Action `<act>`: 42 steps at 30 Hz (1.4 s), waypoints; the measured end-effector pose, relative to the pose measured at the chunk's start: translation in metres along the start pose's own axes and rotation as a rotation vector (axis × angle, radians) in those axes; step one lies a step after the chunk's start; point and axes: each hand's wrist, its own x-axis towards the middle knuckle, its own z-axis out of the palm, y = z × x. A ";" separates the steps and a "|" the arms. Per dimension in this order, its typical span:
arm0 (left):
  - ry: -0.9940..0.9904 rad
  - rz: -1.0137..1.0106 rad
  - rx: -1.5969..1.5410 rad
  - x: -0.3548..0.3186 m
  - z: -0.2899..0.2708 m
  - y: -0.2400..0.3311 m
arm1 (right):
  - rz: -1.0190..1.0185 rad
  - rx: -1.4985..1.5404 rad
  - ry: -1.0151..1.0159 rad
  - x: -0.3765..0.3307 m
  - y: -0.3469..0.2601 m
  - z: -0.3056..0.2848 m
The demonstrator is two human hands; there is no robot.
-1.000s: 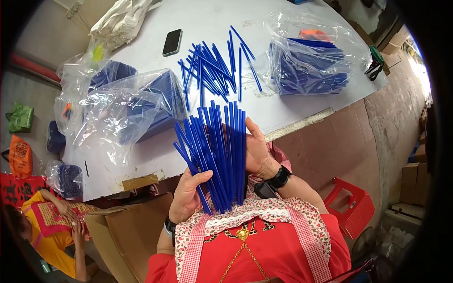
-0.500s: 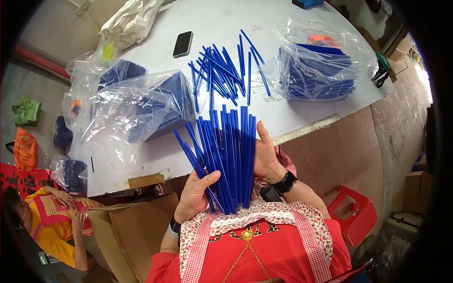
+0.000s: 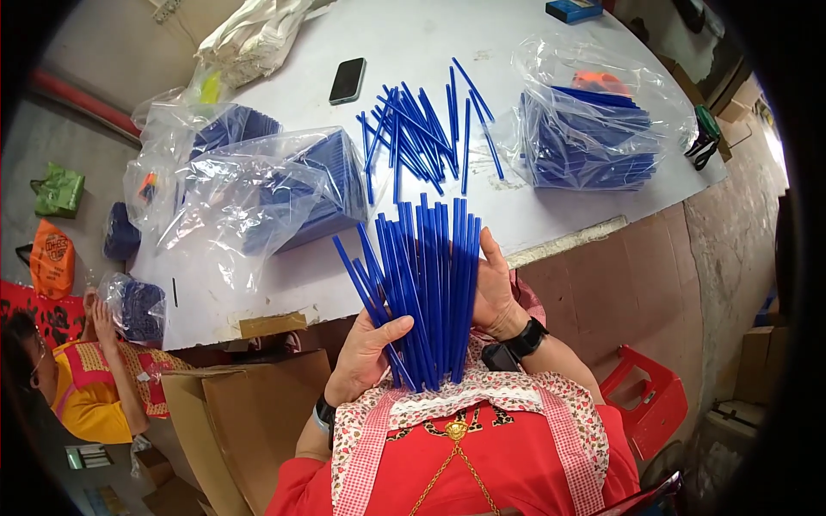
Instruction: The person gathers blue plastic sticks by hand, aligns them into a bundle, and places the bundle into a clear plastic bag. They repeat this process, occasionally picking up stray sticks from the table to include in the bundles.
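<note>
A fanned bundle of long, thin blue plastic sticks (image 3: 439,297) stands in front of my chest, tops uneven and tilted toward the table. My left hand (image 3: 363,357) is closed round its lower left side, thumb across the front. Along the right side, my right hand (image 3: 494,292) cups the bundle with its thumb raised; its other fingers are hidden behind the sticks. More loose blue sticks (image 3: 419,129) lie crisscrossed on the white table (image 3: 482,43) beyond the bundle.
Plastic-wrapped packs of blue sticks lie on the table at left (image 3: 331,185) and right (image 3: 589,142). A phone (image 3: 348,81) lies farther back. An open cardboard box (image 3: 262,413) stands at lower left near another person (image 3: 103,378). A red plastic stool (image 3: 650,400) is at right.
The whole view has shifted slightly. Both hands still hold the bundle in much the same way. The person at left has raised their hands toward a wrapped pack at the table's edge.
</note>
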 end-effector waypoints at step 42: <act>-0.048 -0.135 -0.001 0.022 -0.001 -0.015 | -0.047 -0.247 0.128 0.001 0.005 0.007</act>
